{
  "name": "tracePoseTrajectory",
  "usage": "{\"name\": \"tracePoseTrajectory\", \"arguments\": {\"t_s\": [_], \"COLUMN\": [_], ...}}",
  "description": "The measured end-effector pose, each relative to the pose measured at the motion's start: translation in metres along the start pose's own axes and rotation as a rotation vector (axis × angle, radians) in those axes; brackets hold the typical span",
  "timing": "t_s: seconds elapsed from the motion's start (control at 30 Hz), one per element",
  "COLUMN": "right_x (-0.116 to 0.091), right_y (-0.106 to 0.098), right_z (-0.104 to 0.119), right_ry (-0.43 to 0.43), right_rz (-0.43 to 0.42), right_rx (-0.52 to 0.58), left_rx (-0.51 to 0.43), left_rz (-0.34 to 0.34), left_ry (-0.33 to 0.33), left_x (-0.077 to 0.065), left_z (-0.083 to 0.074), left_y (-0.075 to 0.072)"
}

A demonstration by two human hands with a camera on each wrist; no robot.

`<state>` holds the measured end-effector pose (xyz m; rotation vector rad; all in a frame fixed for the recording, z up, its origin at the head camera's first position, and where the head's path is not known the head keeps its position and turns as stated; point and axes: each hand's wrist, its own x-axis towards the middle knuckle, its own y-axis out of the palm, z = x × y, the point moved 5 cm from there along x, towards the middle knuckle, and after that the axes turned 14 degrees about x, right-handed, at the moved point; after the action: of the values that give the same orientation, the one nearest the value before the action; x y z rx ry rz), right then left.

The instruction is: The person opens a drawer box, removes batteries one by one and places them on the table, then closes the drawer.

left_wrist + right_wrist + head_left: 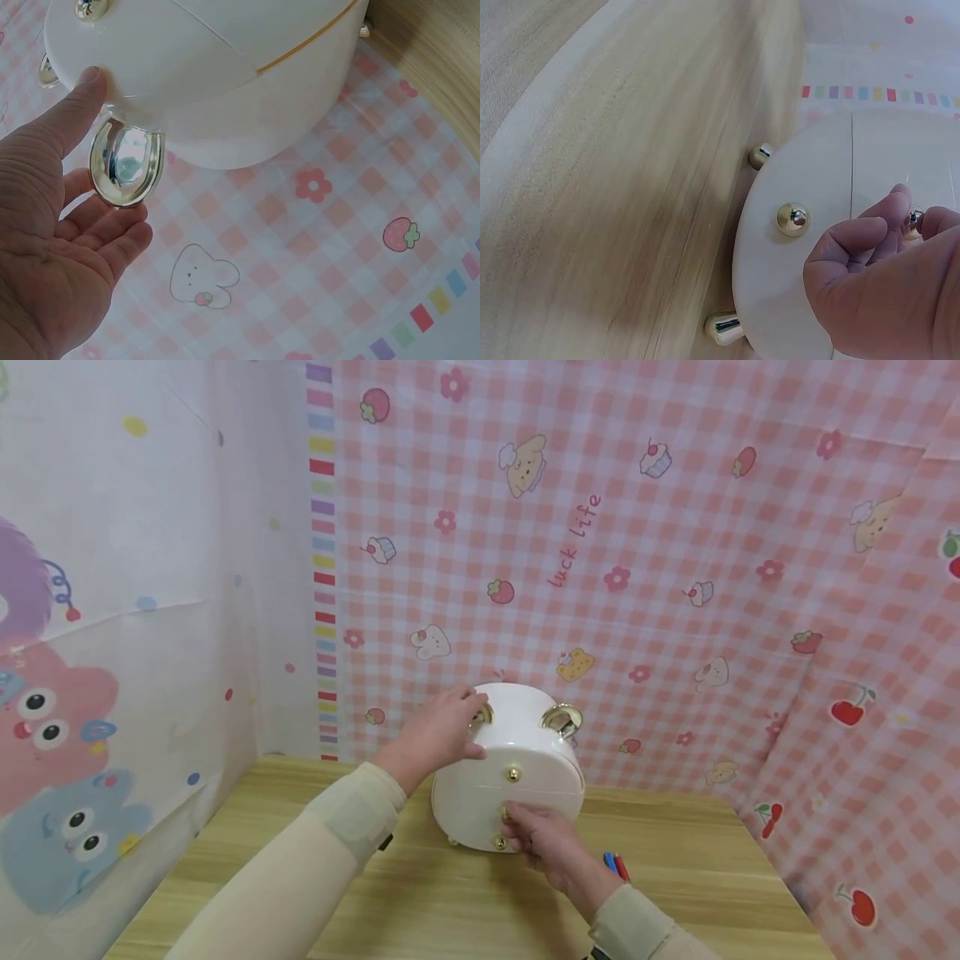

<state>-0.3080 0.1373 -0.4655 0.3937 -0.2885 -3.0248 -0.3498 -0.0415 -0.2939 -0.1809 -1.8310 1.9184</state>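
A white, rounded box (468, 797) with drawer-like front panels stands upright on the table, with round gold knobs down its front. Gold loops like ears (562, 718) top it, and small gold feet (724, 328) hold it up. On its upper left my left hand (442, 727) rests, straight thumb against the front edge. The other fingers of that hand lie loosely bent behind the left gold ear (127, 165). My right hand (551, 847) pinches the middle knob (913, 219), partly covering it. The lower knob (793, 219) shows beside the hand.
A blue pen (610, 863) and a red pen (621, 867) lie right of the box, partly hidden by my right forearm. Behind the box hangs a pink checked cloth (675, 527). The wooden table (405, 910) extends in front of the box.
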Motion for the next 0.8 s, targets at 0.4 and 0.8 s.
{"name": "tracePoseTrajectory", "arguments": {"t_s": [0.4, 0.8], "right_x": [-0.007, -0.018], "right_y": [0.002, 0.001], "right_z": [-0.003, -0.006], "right_ry": [0.003, 0.034], "right_rz": [0.030, 0.049], "right_rx": [-0.006, 0.012], "left_rx": [0.007, 0.005], "left_rz": [-0.007, -0.013], "left_ry": [0.004, -0.002], "left_x": [0.001, 0.000], "left_z": [0.000, -0.001], "left_y": [0.001, 0.000]}}
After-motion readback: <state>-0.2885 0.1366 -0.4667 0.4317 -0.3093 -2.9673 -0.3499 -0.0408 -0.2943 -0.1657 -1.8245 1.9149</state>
